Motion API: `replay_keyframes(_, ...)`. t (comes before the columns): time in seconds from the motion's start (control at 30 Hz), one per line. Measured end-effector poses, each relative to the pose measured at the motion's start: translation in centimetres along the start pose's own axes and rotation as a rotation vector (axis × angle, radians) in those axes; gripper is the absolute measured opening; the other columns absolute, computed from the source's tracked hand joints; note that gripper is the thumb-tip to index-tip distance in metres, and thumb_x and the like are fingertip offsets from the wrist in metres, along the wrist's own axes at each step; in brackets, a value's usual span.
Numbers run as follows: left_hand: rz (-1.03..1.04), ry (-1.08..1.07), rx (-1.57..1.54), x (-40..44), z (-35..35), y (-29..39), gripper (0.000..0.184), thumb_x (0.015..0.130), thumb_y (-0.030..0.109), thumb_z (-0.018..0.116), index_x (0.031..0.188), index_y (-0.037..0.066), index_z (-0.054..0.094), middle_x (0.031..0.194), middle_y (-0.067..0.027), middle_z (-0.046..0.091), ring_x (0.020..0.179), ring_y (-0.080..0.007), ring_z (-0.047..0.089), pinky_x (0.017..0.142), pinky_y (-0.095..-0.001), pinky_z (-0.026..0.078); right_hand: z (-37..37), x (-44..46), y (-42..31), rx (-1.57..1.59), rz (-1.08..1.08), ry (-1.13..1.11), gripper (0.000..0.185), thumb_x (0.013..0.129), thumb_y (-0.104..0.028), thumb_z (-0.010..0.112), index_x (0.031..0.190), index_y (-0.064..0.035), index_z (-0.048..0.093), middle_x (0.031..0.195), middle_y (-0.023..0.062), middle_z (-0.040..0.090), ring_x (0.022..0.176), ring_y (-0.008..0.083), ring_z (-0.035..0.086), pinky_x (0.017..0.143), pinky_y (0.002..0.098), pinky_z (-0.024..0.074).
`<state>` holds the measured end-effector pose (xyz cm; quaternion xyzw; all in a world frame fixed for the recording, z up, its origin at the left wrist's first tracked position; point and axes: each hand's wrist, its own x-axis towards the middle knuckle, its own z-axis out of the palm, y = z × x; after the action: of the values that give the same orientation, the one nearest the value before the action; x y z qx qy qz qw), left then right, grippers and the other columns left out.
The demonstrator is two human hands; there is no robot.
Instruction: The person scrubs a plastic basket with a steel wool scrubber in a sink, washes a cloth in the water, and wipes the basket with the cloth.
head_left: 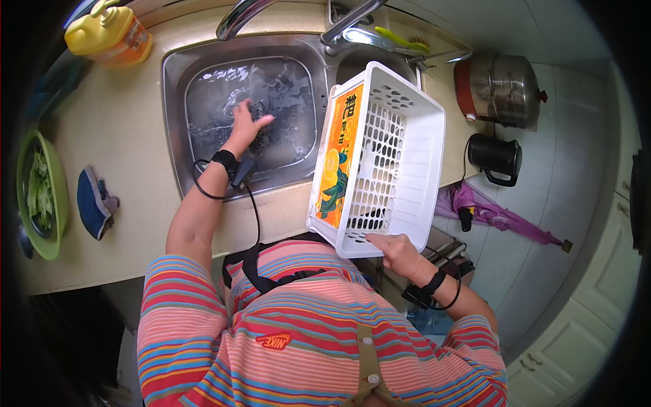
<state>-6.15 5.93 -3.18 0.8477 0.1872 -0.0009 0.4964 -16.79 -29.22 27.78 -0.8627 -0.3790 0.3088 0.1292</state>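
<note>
My left hand reaches over the water in the steel sink, with thumb and fingers apart; nothing shows in it. Its fingertips are at or just under the rippling surface. My right hand grips the near end of a white plastic basket by its rim. The basket is tilted, resting across the counter edge and the sink's right side, and I see nothing inside it. An orange printed panel with a fruit picture covers its left side.
Taps arch over the sink. Left are a yellow jug, a blue cloth and a green basin of leafy greens. A green brush, a steel pot, a black kettle and a purple umbrella are right.
</note>
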Motion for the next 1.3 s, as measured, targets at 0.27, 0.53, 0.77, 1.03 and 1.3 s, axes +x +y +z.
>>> replay_keyframes(0.27,-0.099,-0.243,0.281,0.5,1.6,1.9,0.043,0.064,0.002,0.063,0.106,-0.002,0.056,0.103,-0.0268,0.06,0.101,-0.0422,0.056,0.087,-0.0429,0.046,-0.4,0.3,-0.3,-0.009,-0.071,0.044,0.04,0.062,0.004,0.057,0.101,0.0004,0.054,0.082,0.0153,0.062,0.071,0.0316,0.062,0.06,0.0388,0.0517)
replay_keyframes(0.53,-0.225,-0.222,-0.389,-2.7,0.1,6.9,0.027,0.069,0.01,0.069,0.093,0.002,0.06,0.083,-0.0093,0.061,0.078,-0.0181,0.057,0.071,-0.0304,0.045,-0.4,2.4,-0.1,-0.037,-0.061,0.072,0.031,0.064,0.003,0.056,0.094,-0.0014,0.054,0.068,0.0122,0.059,0.063,0.0309,0.061,0.055,0.0393,0.0496)
replay_keyframes(0.77,-0.328,-0.563,-1.063,-7.1,-0.8,10.8,0.037,0.081,0.015,0.067,0.116,0.004,0.061,0.129,-0.014,0.047,0.121,-0.0181,0.04,0.101,-0.0303,0.027,0.1,3.2,0.5,0.001,-0.092,0.037,0.033,0.062,0.003,0.057,0.094,-0.0003,0.054,0.064,0.0132,0.057,0.06,0.0316,0.06,0.053,0.0394,0.0488)
replay_keyframes(1.03,-0.281,-0.487,-0.881,-5.6,1.1,11.3,0.02,0.078,-0.002,0.062,0.096,0.007,0.059,0.1,-0.0041,0.054,0.091,-0.013,0.051,0.078,-0.024,0.042,-0.9,3.7,0.8,0.029,-0.119,-0.059,0.029,0.06,0.002,0.058,0.087,0.0002,0.049,0.063,0.0131,0.055,0.06,0.0314,0.059,0.053,0.0393,0.0486)
replay_keyframes(1.3,-0.11,-0.182,-0.48,1.5,3.6,12.1,0.031,0.066,-0.002,0.072,0.09,0.007,0.053,0.084,-0.0014,0.052,0.081,-0.013,0.05,0.072,-0.0257,0.042,-1.2,4.6,0.8,0.043,-0.163,-0.123,0.031,0.057,0.001,0.059,0.086,0.0024,0.048,0.069,0.0131,0.054,0.066,0.0296,0.061,0.055,0.0381,0.0495)
